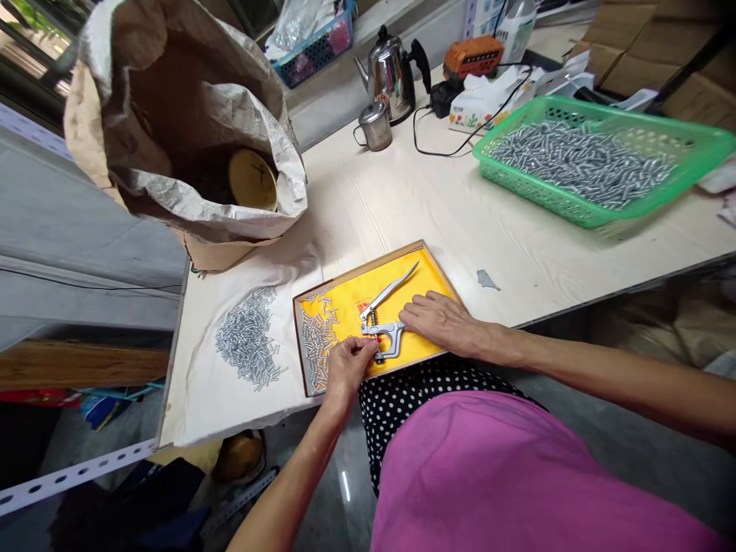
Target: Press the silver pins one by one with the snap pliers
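A yellow tray with a wooden rim (430, 261) lies at the table's near edge. Silver hand pliers (384, 316) rest in it, handles pointing up and right. My left hand (348, 366) is pinched at the pliers' jaw, fingers closed on something too small to make out. My right hand (440, 320) lies flat on the tray beside the pliers' head, fingers touching it. Small metal pins (315, 341) are scattered in the tray's left part.
A heap of metal pins (247, 341) lies on white cloth left of the tray. A big paper sack (184, 115) stands behind. A green basket (598, 157) of pins sits far right. Kettle (394, 73), small cup (375, 125), cables and boxes line the back.
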Tool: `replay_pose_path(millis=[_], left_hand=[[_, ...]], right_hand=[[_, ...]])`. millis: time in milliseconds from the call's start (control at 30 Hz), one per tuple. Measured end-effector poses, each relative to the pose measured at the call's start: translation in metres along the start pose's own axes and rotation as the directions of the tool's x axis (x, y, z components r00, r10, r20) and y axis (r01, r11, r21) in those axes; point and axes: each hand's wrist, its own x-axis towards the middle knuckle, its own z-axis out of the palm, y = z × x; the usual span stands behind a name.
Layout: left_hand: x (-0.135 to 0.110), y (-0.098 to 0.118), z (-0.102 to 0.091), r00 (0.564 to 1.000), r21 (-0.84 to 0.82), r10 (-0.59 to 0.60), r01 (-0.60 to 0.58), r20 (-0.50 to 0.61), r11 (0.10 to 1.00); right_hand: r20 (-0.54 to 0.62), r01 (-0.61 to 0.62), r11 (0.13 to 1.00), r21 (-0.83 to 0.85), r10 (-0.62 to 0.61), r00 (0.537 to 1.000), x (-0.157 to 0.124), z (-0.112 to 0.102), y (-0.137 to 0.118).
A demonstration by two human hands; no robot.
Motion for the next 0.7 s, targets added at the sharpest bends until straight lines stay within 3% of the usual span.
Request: replay_pose_path(millis=[133,467,700], left_hand=[[0.002,0.001,-0.003,0.998,0.135,0.059,-0.057,-0.011,0.989],[0.01,0.004,-0.011,0.992,0.296,-0.012,-0.026,0.127,0.955],[0.009,0.008,-0.009,0.988,0.358,-0.01,-0.047,0.154,0.932]], right_hand=[[-0.009,-0.026,0.999,0.021,0.026,1.0,0.001,-0.001,-0.002],[0.033,-0.069,0.995,0.069,0.067,0.997,0.002,0.003,-0.002],[0.136,-0.107,0.987,0.12,0.091,0.987,0.012,-0.02,0.002]])
